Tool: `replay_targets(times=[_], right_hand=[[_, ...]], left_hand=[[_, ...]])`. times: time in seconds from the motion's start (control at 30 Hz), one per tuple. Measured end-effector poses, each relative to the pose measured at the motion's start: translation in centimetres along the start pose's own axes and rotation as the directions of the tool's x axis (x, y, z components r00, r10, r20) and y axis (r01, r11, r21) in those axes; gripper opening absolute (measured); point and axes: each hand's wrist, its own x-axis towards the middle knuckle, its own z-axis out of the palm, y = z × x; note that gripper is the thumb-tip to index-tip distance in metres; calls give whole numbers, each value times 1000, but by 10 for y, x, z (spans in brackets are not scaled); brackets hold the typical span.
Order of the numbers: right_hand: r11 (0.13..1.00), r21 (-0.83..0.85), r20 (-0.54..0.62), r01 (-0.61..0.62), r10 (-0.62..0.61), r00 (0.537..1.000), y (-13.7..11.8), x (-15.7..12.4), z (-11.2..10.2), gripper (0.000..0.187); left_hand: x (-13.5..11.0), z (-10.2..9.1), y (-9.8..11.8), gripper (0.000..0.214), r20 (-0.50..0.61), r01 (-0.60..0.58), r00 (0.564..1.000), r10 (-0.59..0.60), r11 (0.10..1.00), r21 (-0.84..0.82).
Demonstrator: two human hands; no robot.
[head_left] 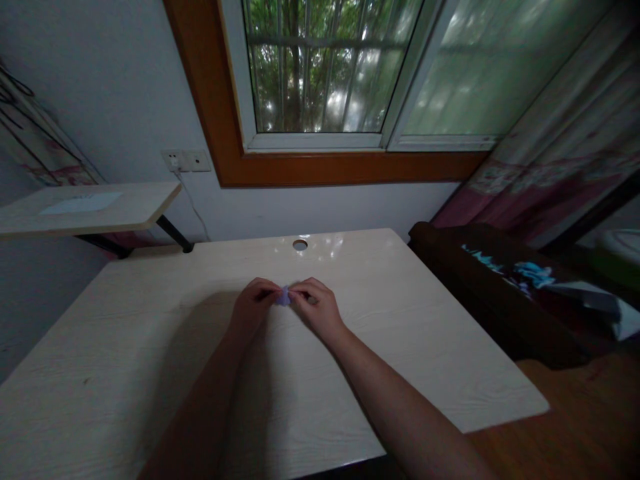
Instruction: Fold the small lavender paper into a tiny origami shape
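Note:
My left hand (254, 303) and my right hand (317, 308) meet over the middle of a pale wooden desk (150, 347). Both have their fingers curled and pinched together on a small light-purple thing (283, 297), perhaps folded paper, held between the fingertips. Most of it is hidden by my fingers. Both forearms reach in from the bottom edge.
A round cable hole (300, 245) sits near the desk's far edge. A side shelf (90, 207) with a paper sheet stands at the left, under a wall socket (186, 161). Above is a barred window (320, 67). A dark bed with bedding (525, 287) lies right, beside curtains.

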Motion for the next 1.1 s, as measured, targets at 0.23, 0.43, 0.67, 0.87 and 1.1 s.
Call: replay_targets(times=[0.23,0.43,0.67,0.87,1.1], right_hand=[[1000,-11,-10,11,-11,1000,1,0,1,7],[999,-34,-11,26,-26,1000,0,-1,1,8],[998,-69,7,12,-12,1000,2,-1,2,6],[997,-76,13,-8,9,1000,3,-1,2,6],[994,-109,39,6,-1,999,4,-2,4,7]], left_hand=[[2,-1,-2,7,16,-41,999,40,999,35],[1,-1,-3,8,36,-27,999,26,999,47],[0,0,-2,12,10,-79,997,78,980,181],[0,-1,1,10,59,-153,988,142,933,326],[-4,2,-1,5,90,-147,988,123,926,348]])
